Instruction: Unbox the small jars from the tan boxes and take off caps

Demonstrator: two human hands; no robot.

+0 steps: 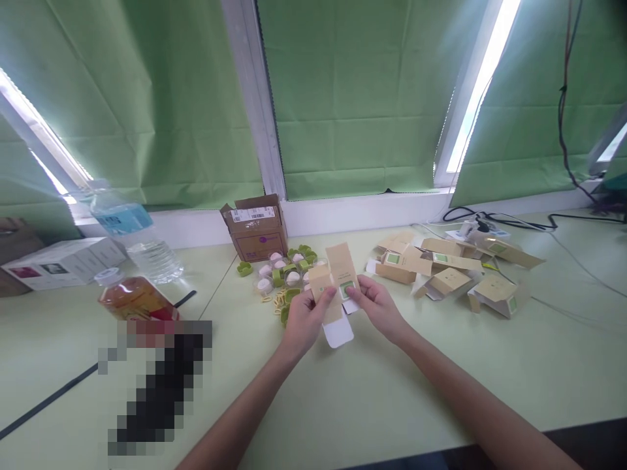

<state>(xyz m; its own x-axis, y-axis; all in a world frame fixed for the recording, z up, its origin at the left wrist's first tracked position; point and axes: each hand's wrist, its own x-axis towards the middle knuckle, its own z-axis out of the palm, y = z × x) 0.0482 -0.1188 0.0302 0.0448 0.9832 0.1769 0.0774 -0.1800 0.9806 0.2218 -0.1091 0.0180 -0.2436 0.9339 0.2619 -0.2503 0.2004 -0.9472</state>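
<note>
Above the table, both hands hold a small tan cardboard box (340,260) with a green-framed label and a white flap hanging below. It looks flattened or partly unfolded. My left hand (304,318) pinches its left panel, thumb on the front. On the right panel, near the label, my right hand (381,305) presses its thumb with the fingers behind. Just beyond my left hand lies a cluster of white round pieces (292,279) in clear packaging, among green flower-shaped pieces (245,268) and pale yellow rings or bands (279,301).
Several open tan boxes (448,281) lie piled to the right. An open brown carton (259,228) stands at the back. On the left are a large water bottle (151,251), an amber drink bottle (137,297) and white boxes (68,262). Black cables (519,222) run along the back right.
</note>
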